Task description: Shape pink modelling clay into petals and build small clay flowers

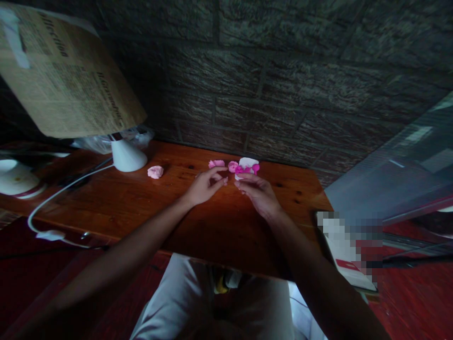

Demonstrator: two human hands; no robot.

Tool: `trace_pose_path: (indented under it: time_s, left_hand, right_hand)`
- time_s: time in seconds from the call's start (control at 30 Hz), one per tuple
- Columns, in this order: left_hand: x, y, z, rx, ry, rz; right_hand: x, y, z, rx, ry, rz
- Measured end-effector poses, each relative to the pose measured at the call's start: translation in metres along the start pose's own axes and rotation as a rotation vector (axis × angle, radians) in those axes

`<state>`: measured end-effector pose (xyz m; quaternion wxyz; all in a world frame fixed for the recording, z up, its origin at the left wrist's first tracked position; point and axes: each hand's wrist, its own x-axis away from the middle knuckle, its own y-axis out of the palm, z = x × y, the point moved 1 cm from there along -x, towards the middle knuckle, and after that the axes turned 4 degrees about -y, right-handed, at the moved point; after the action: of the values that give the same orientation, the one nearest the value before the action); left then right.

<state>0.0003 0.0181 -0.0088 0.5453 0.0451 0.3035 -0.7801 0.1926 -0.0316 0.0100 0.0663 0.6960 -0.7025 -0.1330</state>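
My left hand (207, 185) hovers over the wooden table with its thumb and index finger apart, and I see nothing between them. Across a small gap, my right hand (261, 192) has its thumb and fingertips close together in a pinch; whatever they hold, if anything, is too small to make out. Just beyond the hands lie a pink petal-like piece (216, 163), a round pink rosette (232, 166) and a bright magenta crumpled piece (248, 169). A white piece (249, 161) sits behind the magenta one, partly covered. Farther left rests a pale pink crumpled clump (155, 172).
A lamp with a newsprint shade (81, 80) and white base (129, 156) stands at the left, its white cord (49, 204) hanging past the table edge. A white cup-like object (17, 178) is beside it. A stone-block wall (247, 85) rises behind the table (184, 208).
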Motion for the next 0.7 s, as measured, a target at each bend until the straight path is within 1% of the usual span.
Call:
trace_pose_path:
  time_s: [0.17, 0.33, 0.43, 0.57, 0.7]
  left_hand:
    - [0.0004, -0.0002, -0.0013, 0.007, 0.001, -0.006]
    - [0.0003, -0.0001, -0.0019, 0.01, 0.013, 0.005]
    - [0.0002, -0.0003, -0.0008, -0.001, 0.01, 0.005]
    - [0.0002, -0.0002, -0.0013, -0.01, 0.009, 0.009]
    - [0.0003, 0.0003, -0.002, -0.002, 0.009, 0.002]
  right_hand:
    - [0.001, 0.0004, -0.0013, 0.013, -0.006, -0.011]
    - [0.0019, 0.0012, -0.0012, -0.031, 0.08, -0.012]
    - [0.0021, 0.0012, -0.0011, -0.059, 0.096, -0.006]
    - [0.0024, -0.0001, -0.0008, -0.019, 0.095, 0.002]
    - [0.0018, -0.0001, -0.0011, 0.002, 0.053, 0.004]
